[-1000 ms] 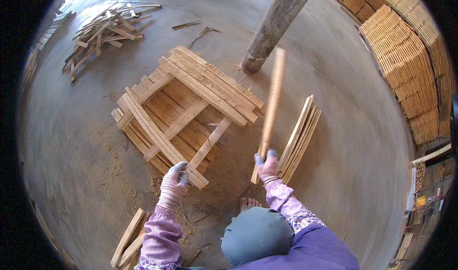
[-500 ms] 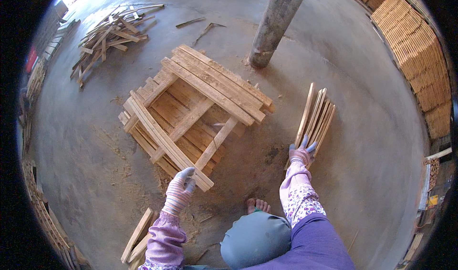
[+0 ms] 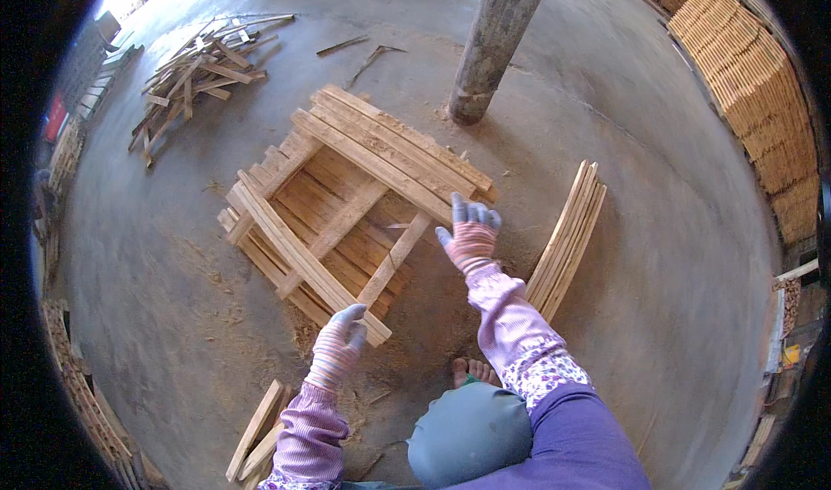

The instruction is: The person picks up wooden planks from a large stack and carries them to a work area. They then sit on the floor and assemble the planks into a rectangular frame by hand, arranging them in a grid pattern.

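Observation:
A low wooden frame of boards and crosspieces (image 3: 351, 215) lies on the floor before me. Several thin wooden strips (image 3: 303, 261) rest along its left side. My left hand (image 3: 336, 351), in a striped glove with grey fingers, is at the near end of these strips, thumb and fingers apart; whether it touches them I cannot tell. Over the frame's right corner is my right hand (image 3: 472, 232), gloved alike, fingers spread and holding nothing, by the ends of the thick boards (image 3: 381, 157). A bundle of wooden strips (image 3: 571, 239) lies right of that hand.
Short wood pieces (image 3: 260, 429) lie by my left forearm. A heap of scrap wood (image 3: 195, 74) is at the far left. A round post (image 3: 498, 48) stands beyond the frame. Tall stacks of slats (image 3: 744, 83) line the far right. My bare foot (image 3: 474, 371) is near the frame.
My right hand has let go of the strip bundle and moved left to the frame's right corner. The bundle now lies closer together. My left hand has barely moved.

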Demonstrator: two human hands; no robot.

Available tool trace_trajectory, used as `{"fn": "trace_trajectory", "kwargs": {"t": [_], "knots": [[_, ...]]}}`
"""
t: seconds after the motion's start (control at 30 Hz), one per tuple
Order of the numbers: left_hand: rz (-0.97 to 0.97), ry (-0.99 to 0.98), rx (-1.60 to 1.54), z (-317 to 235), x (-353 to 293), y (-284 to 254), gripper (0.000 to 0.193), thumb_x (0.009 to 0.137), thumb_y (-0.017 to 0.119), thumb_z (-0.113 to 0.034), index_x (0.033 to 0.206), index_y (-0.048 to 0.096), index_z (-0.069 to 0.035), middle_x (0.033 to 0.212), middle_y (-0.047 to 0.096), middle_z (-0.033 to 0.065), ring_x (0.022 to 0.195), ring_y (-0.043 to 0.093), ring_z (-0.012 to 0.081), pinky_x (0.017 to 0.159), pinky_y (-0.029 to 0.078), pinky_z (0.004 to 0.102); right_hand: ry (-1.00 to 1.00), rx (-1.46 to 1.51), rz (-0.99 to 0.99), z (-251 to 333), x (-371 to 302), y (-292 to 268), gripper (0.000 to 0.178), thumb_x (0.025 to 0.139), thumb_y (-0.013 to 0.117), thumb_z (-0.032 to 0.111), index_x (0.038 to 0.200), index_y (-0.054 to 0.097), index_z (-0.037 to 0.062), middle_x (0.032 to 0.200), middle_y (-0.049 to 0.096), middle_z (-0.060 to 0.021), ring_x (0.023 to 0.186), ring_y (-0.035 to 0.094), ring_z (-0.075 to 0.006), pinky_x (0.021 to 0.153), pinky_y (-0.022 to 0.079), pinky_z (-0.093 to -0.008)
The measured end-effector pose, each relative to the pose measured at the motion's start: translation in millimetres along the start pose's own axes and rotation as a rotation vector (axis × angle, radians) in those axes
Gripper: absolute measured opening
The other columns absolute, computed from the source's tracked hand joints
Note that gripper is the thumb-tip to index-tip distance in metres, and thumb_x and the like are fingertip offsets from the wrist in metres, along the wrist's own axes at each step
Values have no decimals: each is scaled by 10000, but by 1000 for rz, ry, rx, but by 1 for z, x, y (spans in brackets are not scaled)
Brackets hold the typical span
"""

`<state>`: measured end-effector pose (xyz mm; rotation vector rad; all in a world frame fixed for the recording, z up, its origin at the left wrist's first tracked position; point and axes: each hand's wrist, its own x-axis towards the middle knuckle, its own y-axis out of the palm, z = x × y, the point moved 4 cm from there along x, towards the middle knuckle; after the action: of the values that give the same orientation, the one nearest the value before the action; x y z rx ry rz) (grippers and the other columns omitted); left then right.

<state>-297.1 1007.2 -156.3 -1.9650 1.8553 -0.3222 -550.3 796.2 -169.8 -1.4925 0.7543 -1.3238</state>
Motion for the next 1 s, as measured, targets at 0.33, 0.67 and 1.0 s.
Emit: {"fn": "trace_trajectory", "kwargs": {"t": [0.33, 0.67, 1.0], "knots": [[-3, -35, 22, -9, -2, -1, 375, 904, 659, -37, 1274, 608, -75, 1114, 685, 56, 994, 630, 133, 879, 512, 288, 201, 460, 542, 56, -45, 0, 493, 837, 700, 354, 1228, 524, 112, 1122, 627, -150, 1077, 610, -351, 890, 492, -502], [-544, -127, -791, 2, 17, -51, 827, 884, 758, -263, 1509, 271, -25, 1042, 539, 63, 906, 563, 168, 804, 509, 305, -542, 942, 1251, 147, -112, -91, 909, 861, 680, 572, 1498, 338, 20, 1508, 393, -244, 1415, 372, -333, 1176, 284, -403], [-1469, -1174, -22, 235, -161, -180, 712, 905, 673, -227, 1492, 322, -27, 1406, 492, 147, 1151, 568, 263, 952, 488, 397, -112, -216, 272, 10, 32, 45, 492, 970, 457, 216, 1456, 423, 282, 1526, 368, -135, 1377, 388, -334, 1122, 265, -593]]}}
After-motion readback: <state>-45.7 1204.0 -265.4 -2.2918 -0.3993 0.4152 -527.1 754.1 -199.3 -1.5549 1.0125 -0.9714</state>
